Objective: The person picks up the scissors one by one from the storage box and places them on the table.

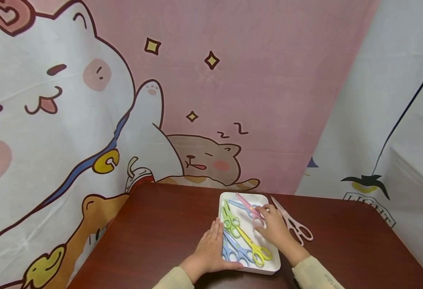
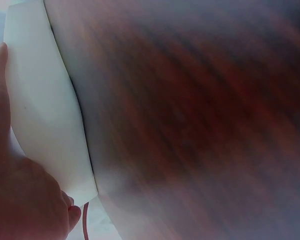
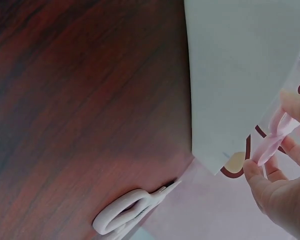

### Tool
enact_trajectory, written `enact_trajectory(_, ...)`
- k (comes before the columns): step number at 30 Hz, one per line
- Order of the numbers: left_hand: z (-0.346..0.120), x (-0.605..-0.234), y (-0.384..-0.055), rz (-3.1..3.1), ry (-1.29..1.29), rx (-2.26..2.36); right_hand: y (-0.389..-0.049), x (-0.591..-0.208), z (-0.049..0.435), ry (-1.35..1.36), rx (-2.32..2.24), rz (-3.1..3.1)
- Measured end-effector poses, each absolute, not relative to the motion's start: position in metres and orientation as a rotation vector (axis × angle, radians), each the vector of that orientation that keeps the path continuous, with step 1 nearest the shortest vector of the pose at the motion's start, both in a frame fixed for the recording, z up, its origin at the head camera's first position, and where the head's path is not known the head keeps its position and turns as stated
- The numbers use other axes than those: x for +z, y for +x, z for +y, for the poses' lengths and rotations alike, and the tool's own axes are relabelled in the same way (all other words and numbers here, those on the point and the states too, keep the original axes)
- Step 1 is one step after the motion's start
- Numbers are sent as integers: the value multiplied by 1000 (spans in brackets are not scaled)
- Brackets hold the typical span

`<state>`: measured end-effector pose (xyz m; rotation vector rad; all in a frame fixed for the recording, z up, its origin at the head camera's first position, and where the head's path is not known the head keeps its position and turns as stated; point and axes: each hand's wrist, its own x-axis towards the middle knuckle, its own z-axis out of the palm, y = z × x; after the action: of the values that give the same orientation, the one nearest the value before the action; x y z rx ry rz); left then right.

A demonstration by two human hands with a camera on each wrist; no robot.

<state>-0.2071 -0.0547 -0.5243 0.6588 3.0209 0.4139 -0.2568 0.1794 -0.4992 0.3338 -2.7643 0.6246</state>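
A white tray holds several scissors: green scissors, yellow scissors, blue scissors at its far end and more blue ones near the front. My left hand lies along the tray's left wall with fingers straight, its thumb stretched over the near rim. Above the tray's right side, my right hand pinches the handles of pink scissors, whose blades point to the far left. In the right wrist view, fingers and thumb meet on the pink handle loops.
Pale pink scissors lie on the dark red-brown table, just right of the tray and beside my right hand. A cartoon-printed cloth hangs behind the table's far edge.
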Motion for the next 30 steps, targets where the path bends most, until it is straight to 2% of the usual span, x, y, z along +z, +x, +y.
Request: enact_trajectory(30, -55, -520, -205, 3038, 688, 424, -251, -498, 222, 318, 716, -2646)
